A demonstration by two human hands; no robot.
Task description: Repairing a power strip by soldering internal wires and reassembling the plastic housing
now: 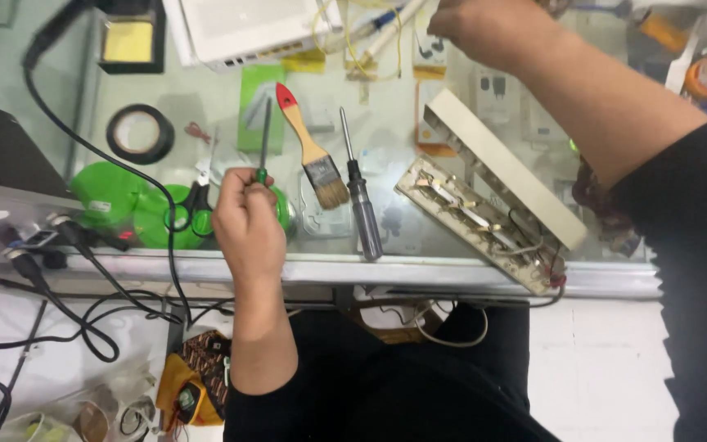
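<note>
The left hand [247, 219] is closed in a fist around a slim green-handled screwdriver [263, 135], its shaft pointing away toward the far edge of the glass surface [386, 266]. The right hand [484, 26] reaches to the far edge among cables and small packets; its fingers curl downward, but whether they have hold of anything cannot be told. Near the front edge, toward the right, lies an opened power strip [484, 221], its metal contact strips exposed, with its cream cover [505, 168] leaning just beside it. Between the left hand and the strip lie a red-tipped paintbrush [312, 151] and a larger black-handled screwdriver [362, 196]; green-handled scissors [194, 205] sit just to the left of the hand, and a roll of black tape [141, 133] lies farther back. Judging from this, the work stands at picking tools for the open strip; the next move would call for bringing the slim tip accurately onto the contacts.
</note>
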